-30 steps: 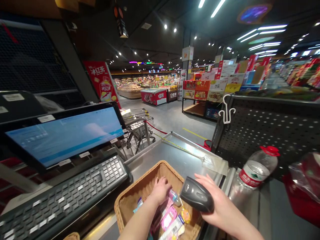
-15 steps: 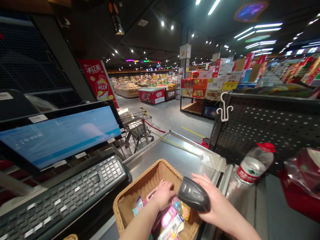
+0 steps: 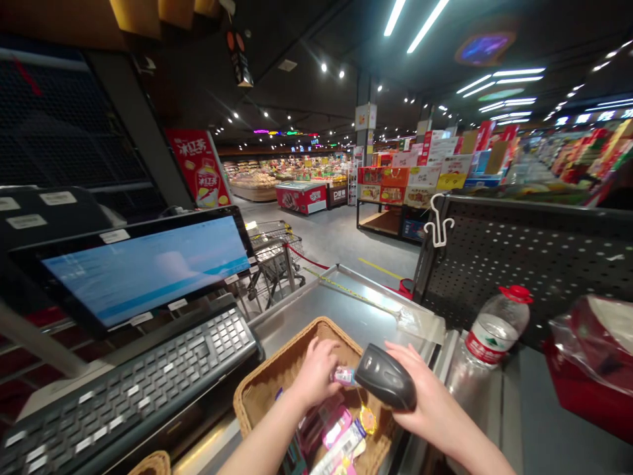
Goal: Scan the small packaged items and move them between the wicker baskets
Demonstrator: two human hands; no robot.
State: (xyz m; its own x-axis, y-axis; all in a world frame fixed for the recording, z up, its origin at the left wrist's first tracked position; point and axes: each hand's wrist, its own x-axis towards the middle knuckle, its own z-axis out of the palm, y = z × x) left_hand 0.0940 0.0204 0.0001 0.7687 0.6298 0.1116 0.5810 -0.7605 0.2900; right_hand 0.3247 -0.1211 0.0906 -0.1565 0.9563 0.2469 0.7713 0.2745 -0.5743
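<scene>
1. Left hand [image 3: 316, 369]: fingers curled on a small packet [image 3: 345, 375], its printed end poking out toward your right. That packet is over the basket [image 3: 277, 375], inside the rim line.
2. Right hand [image 3: 416, 389]: wrapped round the black scanner [image 3: 386, 377], broad head pointed at the packet. The two overlap from this angle; can't tell if they touch.
3. Handling, my call: keep your left fingertips off the printed face and turn it square to the scanner head. Leave a little gap, don't press. If the wrapper creases, pull it flat first.
4. Hold the right wrist steady and do the fine aiming with the left. Loose stuff lies right below, so tip the head away from it to avoid a stray read.
5. Count: one packet in hand, one scanner, two hands.
6. Basket contents: at least three separate pieces: one pink item [image 3: 337, 427], one white strip-like pack [image 3: 341, 450], one orange-yellow round piece [image 3: 367, 419]. More underneath, overlapped and partly behind your left forearm; no firm total.
7. Around you: one monitor [image 3: 148, 264], one keyboard [image 3: 148, 386], one clear bottle with red cap [image 3: 496, 328], one white hanger [image 3: 438, 227].
</scene>
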